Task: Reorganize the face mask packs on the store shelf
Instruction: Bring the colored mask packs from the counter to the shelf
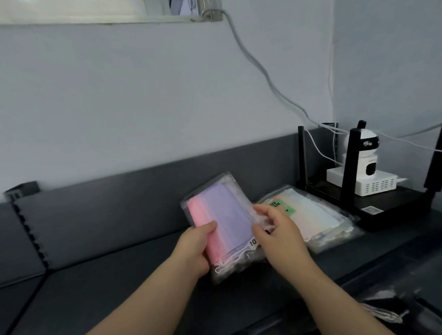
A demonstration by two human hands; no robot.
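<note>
A mask pack of clear film, with pink and lilac masks inside, is held tilted above the dark shelf, lifted clear of it. It is gripped at its lower left edge by the left hand: the thumb is laid across the front, while the other fingers are hidden behind the pack. The right edge is pinched by the right hand, whose fingers are curled onto the film with the thumb just below them.

The pack is judged light, soft and floppy, and its film slippery. It is best held by two opposite edges, or supported flat from beneath, so that it does not sag or slide. White ear loops are bunched at the bottom end, near the left hand.

A printed "10" can be read just beside the right thumb. Beyond the right fingers, more packs lie flat on the shelf. The top one carries a green label on which "FACE MASK" is partly covered but legible. Further right of them, a router is seen.
</note>
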